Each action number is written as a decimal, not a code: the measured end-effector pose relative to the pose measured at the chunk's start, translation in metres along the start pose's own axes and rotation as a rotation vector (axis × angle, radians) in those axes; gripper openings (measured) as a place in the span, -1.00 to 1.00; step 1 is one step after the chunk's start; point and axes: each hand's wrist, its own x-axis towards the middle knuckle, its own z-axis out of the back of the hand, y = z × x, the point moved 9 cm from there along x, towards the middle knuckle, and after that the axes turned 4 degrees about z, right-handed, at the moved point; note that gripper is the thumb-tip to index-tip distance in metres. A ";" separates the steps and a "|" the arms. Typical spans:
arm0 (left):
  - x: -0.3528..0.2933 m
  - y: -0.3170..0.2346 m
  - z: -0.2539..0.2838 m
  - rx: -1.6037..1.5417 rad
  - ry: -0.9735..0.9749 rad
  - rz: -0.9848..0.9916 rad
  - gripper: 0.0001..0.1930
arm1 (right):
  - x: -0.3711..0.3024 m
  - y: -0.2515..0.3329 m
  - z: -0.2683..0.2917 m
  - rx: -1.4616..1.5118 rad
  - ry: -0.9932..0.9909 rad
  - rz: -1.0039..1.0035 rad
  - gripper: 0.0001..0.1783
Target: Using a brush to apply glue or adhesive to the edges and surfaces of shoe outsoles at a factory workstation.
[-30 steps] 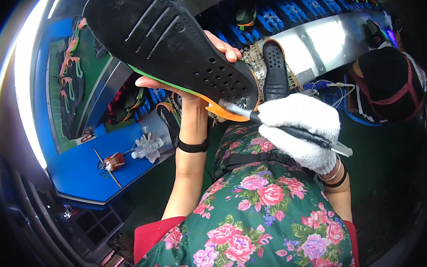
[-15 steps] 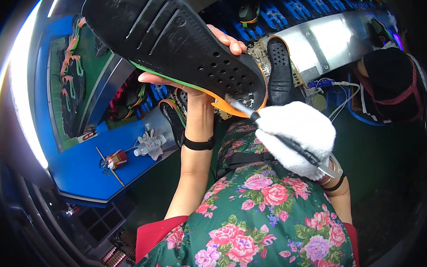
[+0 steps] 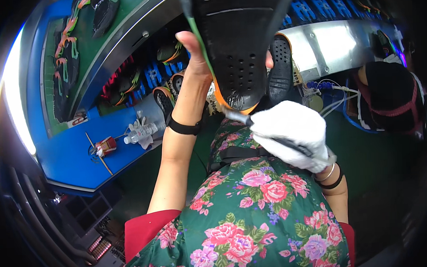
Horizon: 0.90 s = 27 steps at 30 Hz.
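Note:
My bare left hand (image 3: 198,61) grips a black shoe sole (image 3: 239,76) with orange and green edging from beneath. Its thumb is on the left side, and a fingertip shows past the right edge. Small holes dot the end nearest me, and a glossy, wet-looking patch lies by its rim. In a white glove, my right hand (image 3: 291,135) is closed around a slim brush-like tool (image 3: 239,116) with a dark handle. The tool's pale, blurred tip is at or just below the orange rim; contact cannot be made out.
Behind stands another perforated black sole (image 3: 281,67) by a metal plate (image 3: 335,47). On the left, a blue table (image 3: 73,162) carries a plastic bottle (image 3: 134,135) and a red container (image 3: 106,145) with a stick. Shoe parts (image 3: 70,68) lie on a green belt. A person's dark head covering (image 3: 390,87) shows at right.
My left hand has turned the shoe sole from a slant to nearly upright and swung it rightward. The tool's tip has moved from the sole's surface down to its orange rim.

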 end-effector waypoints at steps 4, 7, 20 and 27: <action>-0.012 0.013 0.000 -0.058 -0.112 0.112 0.44 | 0.002 -0.008 0.007 0.095 -0.031 -0.007 -0.66; -0.020 0.029 0.000 -0.129 -0.214 0.232 0.39 | -0.001 -0.007 0.006 -0.163 -0.056 0.119 -0.68; -0.055 0.053 0.019 -0.081 -0.441 0.731 -0.12 | -0.001 -0.021 -0.020 -0.090 0.305 0.118 -0.63; -0.050 0.046 0.026 0.400 -0.605 0.951 -0.06 | 0.019 -0.027 -0.010 -0.064 0.287 0.126 -0.70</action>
